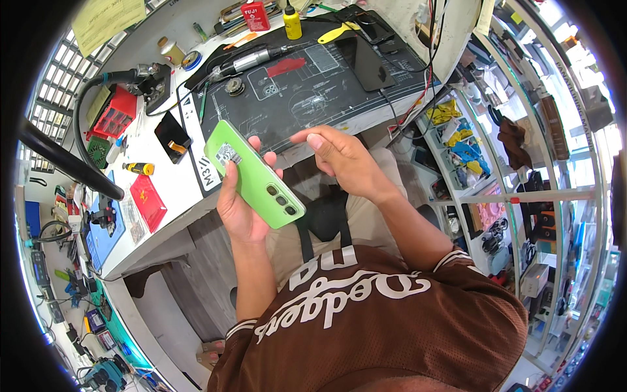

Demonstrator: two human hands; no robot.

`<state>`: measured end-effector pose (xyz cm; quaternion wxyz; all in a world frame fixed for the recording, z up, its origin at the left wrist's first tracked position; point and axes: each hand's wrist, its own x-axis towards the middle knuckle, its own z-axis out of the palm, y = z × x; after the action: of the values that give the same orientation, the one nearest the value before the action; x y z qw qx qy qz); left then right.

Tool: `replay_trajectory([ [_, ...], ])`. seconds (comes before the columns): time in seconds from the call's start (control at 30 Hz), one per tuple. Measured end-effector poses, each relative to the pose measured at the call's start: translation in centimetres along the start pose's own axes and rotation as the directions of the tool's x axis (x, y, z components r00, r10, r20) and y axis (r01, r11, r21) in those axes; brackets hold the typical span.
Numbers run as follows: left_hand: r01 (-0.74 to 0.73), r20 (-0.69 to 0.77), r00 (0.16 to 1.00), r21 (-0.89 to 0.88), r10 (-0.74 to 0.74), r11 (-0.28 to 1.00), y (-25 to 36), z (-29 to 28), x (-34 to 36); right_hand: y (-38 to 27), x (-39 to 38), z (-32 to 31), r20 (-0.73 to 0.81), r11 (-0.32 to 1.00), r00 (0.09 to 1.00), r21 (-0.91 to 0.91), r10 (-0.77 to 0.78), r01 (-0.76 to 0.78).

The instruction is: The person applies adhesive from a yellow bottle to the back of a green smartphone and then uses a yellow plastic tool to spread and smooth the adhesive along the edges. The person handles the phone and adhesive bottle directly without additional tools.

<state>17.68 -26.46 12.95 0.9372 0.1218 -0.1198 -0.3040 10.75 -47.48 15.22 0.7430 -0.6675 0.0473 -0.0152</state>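
L hand [241, 212] grips the green phone [253, 175] one-handed by its long sides: thumb on the back by the b/w sticker [227, 152], fingertips peeking past the other side. Back faces up, lens row [281, 199] slants twd the lap; the other end overlaps the bench's [181, 186] front edge in this view, but can't tell how high it's held. R hand [343, 160] is half-curled, index finger stretched twd the phone, nothing seen in it, apart from the phone

Main risk imo: a drop. Phone's out past the bench's front edge, w/ lap and floor under most of it, so a slack thumb or a bump from R index could send it down. Lens end sticks out unguarded, so it'd prob clip the bench edge 1st if swung in fast. Thumb rubbing could also lift the sticker

Setting it down has risks too: silver tool [251, 61] lies nr the far-L corner of the black mat [346, 111], hard enough to scratch; dark slab [364, 62] takes up the mat's R part, so stacking could scuff both. Dark panel w/ orange strip [166, 130] sits just off the mat's L edge, prob fragile if leaned on. Red flat thing [149, 204], nr the bench's front-L edge, could get swept off by a careless L elbow
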Motion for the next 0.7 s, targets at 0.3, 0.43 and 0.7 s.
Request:
replay_trajectory([
  [0.3, -0.043, -0.215, 0.951, 0.622, 0.224, 0.782, 1.3, 2.5, 2.4, 0.6, 1.0, -0.8, -0.067, 0.998, 0.996, -0.032, -0.051, 0.049],
  [0.43, -0.063, -0.171, 0.949, 0.720, 0.264, 0.692, 2.0, 3.2, 3.8, -0.9, 2.9, -0.9, -0.088, 0.983, 0.981, -0.089, -0.171, 0.163],
  [0.7, -0.143, 0.030, 0.986, 0.678, 0.167, 0.721, 2.6, 5.5, 5.5, -8.3, 7.1, 1.0, 0.018, 0.692, 0.807, -0.504, -0.590, 0.517],
])
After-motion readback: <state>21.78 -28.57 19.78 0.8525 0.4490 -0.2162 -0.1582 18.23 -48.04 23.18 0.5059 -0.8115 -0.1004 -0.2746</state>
